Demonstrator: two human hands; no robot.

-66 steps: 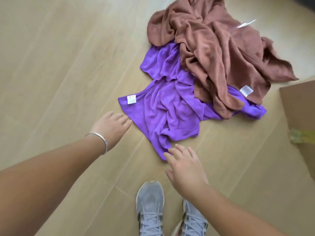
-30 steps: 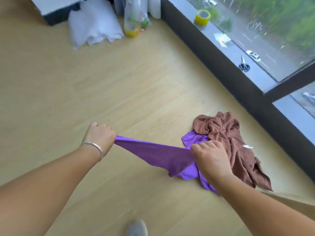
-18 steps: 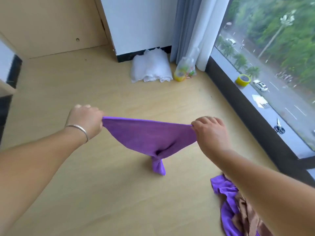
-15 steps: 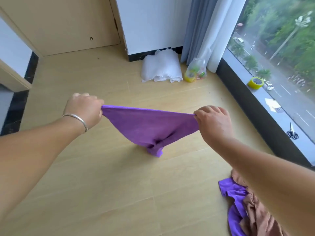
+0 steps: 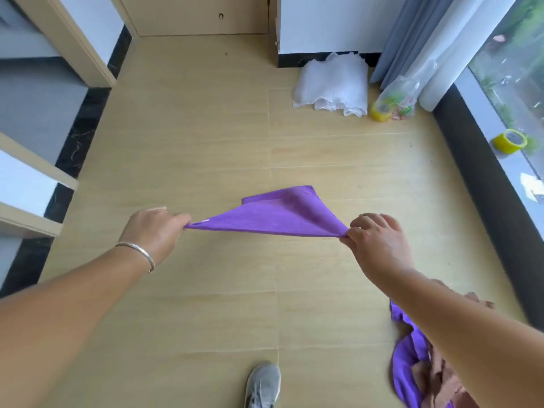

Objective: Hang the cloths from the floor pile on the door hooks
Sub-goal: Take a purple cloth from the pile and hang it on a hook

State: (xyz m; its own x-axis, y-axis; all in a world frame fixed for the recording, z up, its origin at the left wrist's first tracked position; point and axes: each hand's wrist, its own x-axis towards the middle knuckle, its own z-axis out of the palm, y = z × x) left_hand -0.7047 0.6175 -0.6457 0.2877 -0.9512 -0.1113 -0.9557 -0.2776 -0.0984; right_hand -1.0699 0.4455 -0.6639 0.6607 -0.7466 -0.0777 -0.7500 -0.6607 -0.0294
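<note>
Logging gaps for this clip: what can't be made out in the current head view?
- Door hooks: none in frame; only a door's bottom shows, cut by the top edge.
- Pile: partly behind the right arm, cut by the bottom edge; cloth count unclear.
- Purple cloth's tag by the left hand: too small to read.

Left hand point(image 5: 153, 231) and right hand point(image 5: 378, 242) pinch a purple cloth point(image 5: 279, 216) taut above the floor point(image 5: 206, 142). The pile point(image 5: 418, 369), seemingly purple and brown cloths, lies at the floor's right edge.
</note>
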